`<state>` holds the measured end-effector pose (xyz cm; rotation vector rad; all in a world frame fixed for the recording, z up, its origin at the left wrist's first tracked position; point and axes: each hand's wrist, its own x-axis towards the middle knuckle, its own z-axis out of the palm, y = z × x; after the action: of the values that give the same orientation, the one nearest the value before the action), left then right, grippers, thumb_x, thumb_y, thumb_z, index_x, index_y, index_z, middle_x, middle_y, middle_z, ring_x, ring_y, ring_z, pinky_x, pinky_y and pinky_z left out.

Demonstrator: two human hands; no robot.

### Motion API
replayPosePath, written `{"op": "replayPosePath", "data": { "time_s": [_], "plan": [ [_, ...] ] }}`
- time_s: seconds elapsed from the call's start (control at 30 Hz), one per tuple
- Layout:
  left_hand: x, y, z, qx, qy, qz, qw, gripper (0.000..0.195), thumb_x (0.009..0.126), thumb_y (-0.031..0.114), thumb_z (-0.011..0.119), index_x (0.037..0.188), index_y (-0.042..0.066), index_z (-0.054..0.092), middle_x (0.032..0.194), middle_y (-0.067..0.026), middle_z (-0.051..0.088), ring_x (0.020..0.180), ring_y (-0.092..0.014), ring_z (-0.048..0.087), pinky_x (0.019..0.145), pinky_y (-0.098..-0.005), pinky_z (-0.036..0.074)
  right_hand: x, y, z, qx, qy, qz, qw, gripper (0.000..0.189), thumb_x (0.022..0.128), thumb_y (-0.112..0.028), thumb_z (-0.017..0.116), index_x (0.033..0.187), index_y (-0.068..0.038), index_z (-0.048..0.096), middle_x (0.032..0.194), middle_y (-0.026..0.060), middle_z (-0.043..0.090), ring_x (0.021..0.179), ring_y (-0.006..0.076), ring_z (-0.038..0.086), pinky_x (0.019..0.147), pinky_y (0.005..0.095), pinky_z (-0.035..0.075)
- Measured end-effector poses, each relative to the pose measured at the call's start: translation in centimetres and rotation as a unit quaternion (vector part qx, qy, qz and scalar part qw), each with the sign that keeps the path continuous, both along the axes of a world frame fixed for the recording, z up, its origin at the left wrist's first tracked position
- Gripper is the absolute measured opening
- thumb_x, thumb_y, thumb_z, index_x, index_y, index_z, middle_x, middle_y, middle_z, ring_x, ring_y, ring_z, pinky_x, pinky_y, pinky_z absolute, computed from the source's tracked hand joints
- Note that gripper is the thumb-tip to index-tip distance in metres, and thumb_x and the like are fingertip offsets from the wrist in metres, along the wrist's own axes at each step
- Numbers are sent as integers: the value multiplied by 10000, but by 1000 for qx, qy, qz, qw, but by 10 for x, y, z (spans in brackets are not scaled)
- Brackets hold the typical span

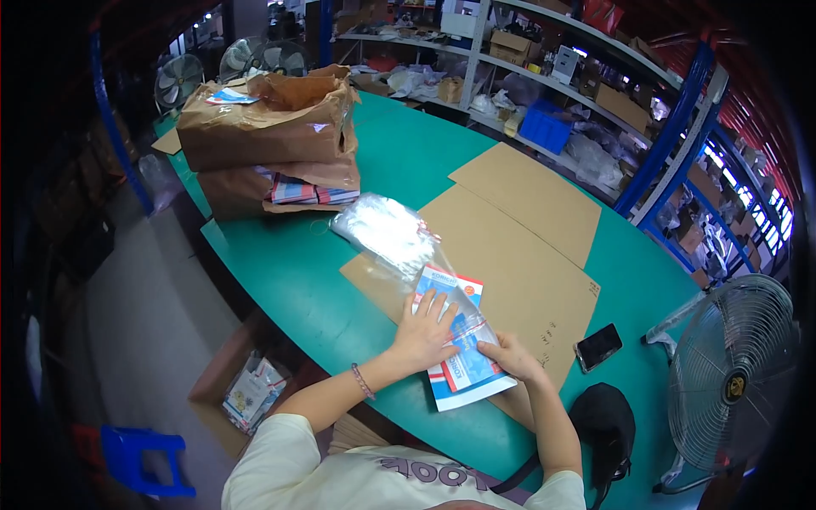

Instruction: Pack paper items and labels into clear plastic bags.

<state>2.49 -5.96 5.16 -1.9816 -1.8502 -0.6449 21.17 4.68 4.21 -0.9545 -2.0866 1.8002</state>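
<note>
A small printed packet (470, 364) in blue, white and red lies at a slant in front of me, with clear plastic over its upper part. Under it is a larger printed sheet or packet (449, 401) of the same colours. My left hand (422, 335) rests on the plastic and the printed pieces, fingers spread. At the lower right side, my right hand (515, 360) grips the small packet's edge, thumb on top and fingers partly hidden. Just beyond my left hand lies a shiny stack of clear plastic bags (386, 233).
Flat cardboard sheets (510, 248) cover part of the green table (293, 274). Torn brown paper packages (268, 137) stand far left. To the right are a smartphone (598, 347), a black cap (602, 417) and a fan (733, 376). An open carton (217, 389) sits below left, near a blue stool (143, 456).
</note>
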Motion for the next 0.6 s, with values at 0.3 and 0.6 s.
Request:
{"op": "replayPosePath", "data": {
  "time_s": [0.3, 0.6],
  "plan": [
    [7, 25, -15, -7, -86, -54, 995, 257, 711, 124, 563, 948, 26, 555, 751, -78, 544, 683, -213, 603, 539, -336, 485, -5, -6, 23, 73, -197, 77, 975, 362, 886, -324, 527, 885, 26, 617, 682, 54, 606, 582, 101, 540, 547, 246, 452],
    [3, 25, -25, 11, -78, -39, 996, 234, 753, 137, 535, 969, 48, 557, 743, -77, 567, 689, -230, 604, 551, -342, 487, -2, 10, -9, -54, -15, -11, 998, 336, 877, -300, 553, 948, 23, 608, 753, 41, 631, 627, 96, 572, 581, 242, 474]
  ]
}}
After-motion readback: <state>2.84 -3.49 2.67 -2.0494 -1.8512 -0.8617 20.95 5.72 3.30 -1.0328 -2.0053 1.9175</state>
